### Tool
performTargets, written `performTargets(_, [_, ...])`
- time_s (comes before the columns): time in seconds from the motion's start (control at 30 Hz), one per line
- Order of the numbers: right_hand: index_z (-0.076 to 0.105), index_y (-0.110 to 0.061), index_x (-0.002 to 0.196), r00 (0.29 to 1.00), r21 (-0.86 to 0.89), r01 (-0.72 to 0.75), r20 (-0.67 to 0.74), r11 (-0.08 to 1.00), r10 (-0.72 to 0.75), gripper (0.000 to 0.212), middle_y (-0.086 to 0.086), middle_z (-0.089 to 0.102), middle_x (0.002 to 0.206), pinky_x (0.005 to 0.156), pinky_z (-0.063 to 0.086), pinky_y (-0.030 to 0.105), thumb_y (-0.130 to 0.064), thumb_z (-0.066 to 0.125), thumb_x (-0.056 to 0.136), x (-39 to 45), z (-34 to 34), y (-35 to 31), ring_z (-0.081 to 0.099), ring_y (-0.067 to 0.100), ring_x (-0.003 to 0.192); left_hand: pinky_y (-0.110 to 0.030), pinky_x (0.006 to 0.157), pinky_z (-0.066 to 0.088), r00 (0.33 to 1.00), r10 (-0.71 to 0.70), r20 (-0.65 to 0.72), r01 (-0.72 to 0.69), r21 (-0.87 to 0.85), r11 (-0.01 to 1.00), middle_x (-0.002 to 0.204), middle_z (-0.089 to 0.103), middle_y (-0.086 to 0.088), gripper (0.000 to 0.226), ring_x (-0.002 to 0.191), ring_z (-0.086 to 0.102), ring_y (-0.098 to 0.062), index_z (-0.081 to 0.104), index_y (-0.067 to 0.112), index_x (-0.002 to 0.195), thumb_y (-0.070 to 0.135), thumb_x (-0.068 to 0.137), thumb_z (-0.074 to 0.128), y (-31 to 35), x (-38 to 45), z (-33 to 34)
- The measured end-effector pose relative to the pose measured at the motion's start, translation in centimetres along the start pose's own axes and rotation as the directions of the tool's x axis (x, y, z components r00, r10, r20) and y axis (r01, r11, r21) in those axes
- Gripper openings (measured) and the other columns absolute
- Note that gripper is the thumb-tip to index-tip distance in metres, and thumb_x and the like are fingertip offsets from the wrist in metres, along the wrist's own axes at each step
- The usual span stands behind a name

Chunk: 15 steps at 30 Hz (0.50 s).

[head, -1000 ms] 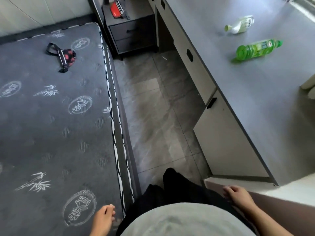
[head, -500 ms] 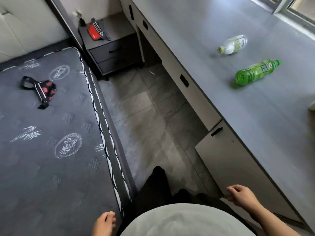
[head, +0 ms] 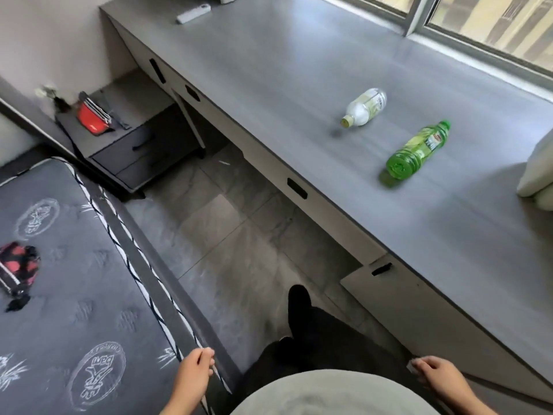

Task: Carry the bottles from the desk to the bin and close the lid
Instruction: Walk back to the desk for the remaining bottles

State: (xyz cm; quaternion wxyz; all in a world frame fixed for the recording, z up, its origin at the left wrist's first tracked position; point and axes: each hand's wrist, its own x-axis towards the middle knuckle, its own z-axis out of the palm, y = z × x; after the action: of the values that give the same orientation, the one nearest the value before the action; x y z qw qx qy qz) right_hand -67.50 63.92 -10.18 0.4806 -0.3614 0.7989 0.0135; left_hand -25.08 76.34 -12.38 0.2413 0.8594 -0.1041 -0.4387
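Observation:
Two bottles lie on their sides on the long grey desk (head: 299, 70): a clear one with a yellow-green cap (head: 365, 106) and, to its right, a green one (head: 417, 152) with its base toward me. My left hand (head: 194, 375) hangs low by the mattress edge, fingers loosely curled, holding nothing. My right hand (head: 437, 377) hangs low beside the desk cabinet, fingers curled, also holding nothing. Both hands are far from the bottles. No bin is in view.
A grey mattress (head: 74, 295) with a red-and-black pouch (head: 18, 269) fills the left. A dark nightstand (head: 140, 145) with a red item (head: 89, 118) stands at the back. A tiled floor aisle (head: 233, 250) runs between. A white object (head: 538, 172) sits at the desk's right; a remote (head: 193, 14) lies far back.
The view has tilted up and swung right as I step along the aisle; the bottles and window now sit closer and lower in view. Both hands stay low with nothing in them.

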Motion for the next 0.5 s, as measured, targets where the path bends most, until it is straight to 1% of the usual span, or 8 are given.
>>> performTargets(0.03, [0.07, 0.007, 0.082, 1.0, 0.028, -0.004, 0.006, 1.0, 0.003, 0.018, 0.011, 0.063, 0.062, 0.041, 0.043, 0.011, -0.001, 0.056, 0.089, 0.5, 0.3, -1.3, 0.057, 0.023, 0.056, -0.031, 0.054, 0.037, 1.0, 0.0, 0.0, 0.0, 0.006, 1.0, 0.062, 0.057, -0.012, 0.027, 0.052, 0.047, -0.021, 0.06, 0.007, 0.066, 0.004, 0.091, 0.05, 0.8, 0.8, 0.1])
performTargets(0.07, [0.069, 0.003, 0.079, 1.0, 0.044, 0.004, 0.015, 0.999, -0.004, 0.019, 0.009, 0.063, 0.063, 0.046, 0.045, 0.016, -0.002, 0.055, 0.09, 1.1, 0.6, -2.7, 0.059, 0.024, 0.059, -0.03, 0.054, 0.036, 1.0, -0.003, -0.002, 0.003, 0.016, 1.0, 0.061, 0.057, -0.012, 0.027, 0.051, 0.046, -0.02, 0.06, 0.008, 0.065, 0.005, 0.09, 0.051, 1.6, 1.5, 0.1])
performTargets(0.13, [0.066, -0.006, 0.073, 0.998, 0.067, 0.044, 0.035, 0.997, -0.046, 0.022, 0.007, 0.064, 0.067, 0.053, 0.043, 0.023, -0.005, 0.054, 0.091, 2.3, 1.1, -5.9, 0.061, 0.025, 0.063, -0.03, 0.055, 0.036, 1.0, -0.016, -0.01, 0.016, 0.026, 1.0, 0.06, 0.057, -0.014, 0.027, 0.051, 0.046, -0.02, 0.061, 0.007, 0.063, 0.006, 0.089, 0.054, 3.1, 3.0, -0.2])
performTargets(0.2, [0.065, -0.007, 0.078, 0.995, 0.083, 0.092, 0.041, 0.992, -0.095, 0.019, 0.006, 0.064, 0.068, 0.051, 0.044, 0.02, -0.007, 0.053, 0.092, 2.8, 1.4, -9.1, 0.061, 0.024, 0.065, -0.032, 0.058, 0.036, 1.0, -0.018, -0.023, 0.019, 0.055, 0.998, 0.06, 0.058, -0.016, 0.025, 0.051, 0.047, -0.022, 0.063, 0.006, 0.064, 0.006, 0.088, 0.055, 4.6, 4.5, -0.5])
performTargets(0.27, [0.064, -0.004, 0.08, 0.989, 0.131, 0.132, 0.049, 0.983, -0.14, 0.018, 0.008, 0.06, 0.066, 0.041, 0.042, 0.01, -0.005, 0.051, 0.093, 3.0, 1.3, -12.2, 0.056, 0.021, 0.06, -0.032, 0.058, 0.033, 1.0, -0.004, -0.017, 0.006, 0.086, 0.996, 0.061, 0.059, -0.016, 0.023, 0.051, 0.047, -0.023, 0.063, 0.006, 0.066, 0.008, 0.088, 0.056, 6.4, 5.4, -0.8])
performTargets(0.33, [0.062, -0.003, 0.08, 0.982, 0.175, 0.165, 0.058, 0.971, -0.178, 0.019, 0.01, 0.057, 0.066, 0.04, 0.042, 0.009, -0.003, 0.049, 0.094, 3.0, 1.2, -14.9, 0.051, 0.019, 0.057, -0.032, 0.058, 0.034, 1.0, 0.014, -0.005, -0.014, 0.094, 0.996, 0.064, 0.06, -0.017, 0.022, 0.053, 0.048, -0.024, 0.064, 0.005, 0.069, 0.007, 0.089, 0.054, 8.3, 6.2, -1.0])
performTargets(0.43, [0.063, -0.008, 0.083, 0.973, 0.128, 0.213, 0.059, 0.969, -0.221, 0.017, 0.005, 0.063, 0.072, 0.06, 0.048, 0.02, -0.006, 0.049, 0.094, 3.1, 1.4, -17.5, 0.06, 0.02, 0.066, -0.031, 0.057, 0.036, 0.999, 0.041, -0.001, -0.041, 0.087, 0.995, 0.067, 0.06, -0.018, 0.022, 0.055, 0.049, -0.024, 0.065, 0.002, 0.07, 0.006, 0.088, 0.054, 11.3, 7.4, -1.2])
performTargets(0.5, [0.063, -0.014, 0.081, 0.975, 0.097, 0.211, 0.052, 0.973, -0.217, 0.019, 0.001, 0.065, 0.074, 0.065, 0.048, 0.017, -0.008, 0.05, 0.094, 3.2, 1.4, -18.4, 0.064, 0.018, 0.068, -0.031, 0.056, 0.038, 0.998, 0.06, 0.021, -0.061, 0.09, 0.994, 0.065, 0.059, -0.017, 0.022, 0.055, 0.049, -0.024, 0.065, 0.002, 0.068, 0.004, 0.088, 0.055, 13.5, 8.4, -1.3])
